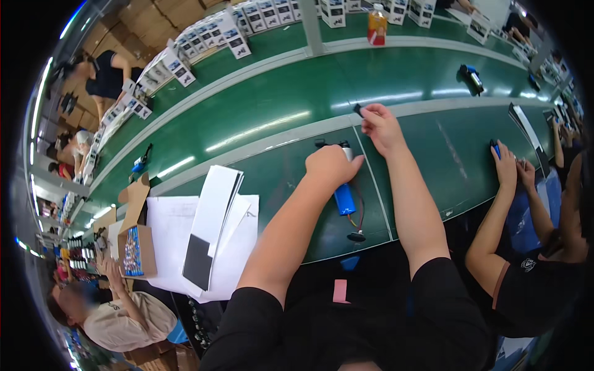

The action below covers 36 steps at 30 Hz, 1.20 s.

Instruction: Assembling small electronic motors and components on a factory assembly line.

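One small black piece (357, 110) is clamped in the fingers of your right hand (382, 128), beyond and right of the blue battery pack (344, 199), which lies lengthwise toward you on the green surface (470, 179), just your side of the nearer left hand (334, 166), whose hidden fingers' grip I cannot tell.

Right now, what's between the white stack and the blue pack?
Head view, left to right: the right edge of the white sheet, a strip of green tabletop, then the left forearm, just before the blue pack.
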Each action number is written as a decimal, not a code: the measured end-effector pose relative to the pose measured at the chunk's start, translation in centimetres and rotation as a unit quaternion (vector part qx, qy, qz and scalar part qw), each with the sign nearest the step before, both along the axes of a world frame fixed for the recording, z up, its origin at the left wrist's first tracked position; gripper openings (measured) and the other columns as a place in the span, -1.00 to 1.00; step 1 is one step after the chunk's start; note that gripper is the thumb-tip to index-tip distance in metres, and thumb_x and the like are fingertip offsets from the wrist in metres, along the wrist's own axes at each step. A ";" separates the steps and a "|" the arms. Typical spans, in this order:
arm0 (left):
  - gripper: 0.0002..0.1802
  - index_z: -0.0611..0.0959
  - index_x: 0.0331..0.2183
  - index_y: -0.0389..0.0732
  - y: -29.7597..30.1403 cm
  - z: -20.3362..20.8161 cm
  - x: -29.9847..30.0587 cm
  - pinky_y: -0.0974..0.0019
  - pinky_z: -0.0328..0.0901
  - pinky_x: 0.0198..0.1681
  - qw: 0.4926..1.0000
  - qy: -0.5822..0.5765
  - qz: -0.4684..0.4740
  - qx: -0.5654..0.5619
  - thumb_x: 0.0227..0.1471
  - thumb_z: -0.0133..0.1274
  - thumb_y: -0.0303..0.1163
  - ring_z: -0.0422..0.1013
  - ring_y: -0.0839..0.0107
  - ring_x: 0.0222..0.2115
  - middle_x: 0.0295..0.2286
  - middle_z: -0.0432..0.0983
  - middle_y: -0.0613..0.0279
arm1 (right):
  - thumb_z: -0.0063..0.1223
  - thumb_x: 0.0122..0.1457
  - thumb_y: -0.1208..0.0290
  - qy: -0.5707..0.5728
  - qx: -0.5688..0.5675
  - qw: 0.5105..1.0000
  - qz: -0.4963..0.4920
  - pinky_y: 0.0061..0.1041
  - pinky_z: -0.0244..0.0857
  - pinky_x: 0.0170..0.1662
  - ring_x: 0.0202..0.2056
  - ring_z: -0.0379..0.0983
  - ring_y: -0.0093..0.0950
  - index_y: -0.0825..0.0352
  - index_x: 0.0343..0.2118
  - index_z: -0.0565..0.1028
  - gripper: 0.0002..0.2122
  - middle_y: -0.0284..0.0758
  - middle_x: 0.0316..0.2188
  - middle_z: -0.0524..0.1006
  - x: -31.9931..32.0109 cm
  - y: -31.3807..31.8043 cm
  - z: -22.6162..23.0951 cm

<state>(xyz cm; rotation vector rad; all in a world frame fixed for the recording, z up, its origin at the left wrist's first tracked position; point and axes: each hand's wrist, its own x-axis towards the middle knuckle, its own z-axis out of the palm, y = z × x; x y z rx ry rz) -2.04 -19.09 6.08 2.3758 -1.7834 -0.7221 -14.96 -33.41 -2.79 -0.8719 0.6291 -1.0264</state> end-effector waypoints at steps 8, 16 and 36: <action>-0.56 0.63 -0.26 -0.34 0.3 -5.3 4.8 0.15 0.48 -0.18 0.906 0.360 0.174 -0.138 0.22 0.06 -0.08 0.62 0.14 -0.25 -0.32 0.67 -0.04 | 0.18 0.28 0.44 0.033 -0.019 0.999 0.019 -0.65 0.27 -0.44 -0.49 0.44 -0.65 0.33 -0.14 0.49 -0.84 -0.45 -0.46 0.51 1.5 2.9 2.5; -0.47 0.51 -0.08 -0.29 0.0 -7.0 6.6 0.07 0.43 -0.11 0.607 0.762 0.164 -0.158 0.40 -0.27 0.01 0.55 0.08 -0.31 -0.36 0.61 -0.03 | 0.20 0.27 0.41 0.120 -0.051 0.988 0.087 -0.66 0.22 -0.46 -0.52 0.37 -0.68 0.35 -0.24 0.48 -0.86 -0.45 -0.50 0.50 3.1 7.0 5.1; -0.54 0.47 -0.14 -0.22 -0.2 -8.8 5.1 0.27 0.40 -0.24 0.708 0.657 0.139 -0.218 0.43 -0.30 -0.01 0.49 0.36 -0.38 -0.35 0.53 0.16 | 0.14 0.29 0.45 0.135 -0.018 0.985 0.103 -0.66 0.26 -0.43 -0.50 0.38 -0.69 0.36 -0.29 0.48 -0.89 -0.43 -0.50 0.52 4.0 8.7 4.4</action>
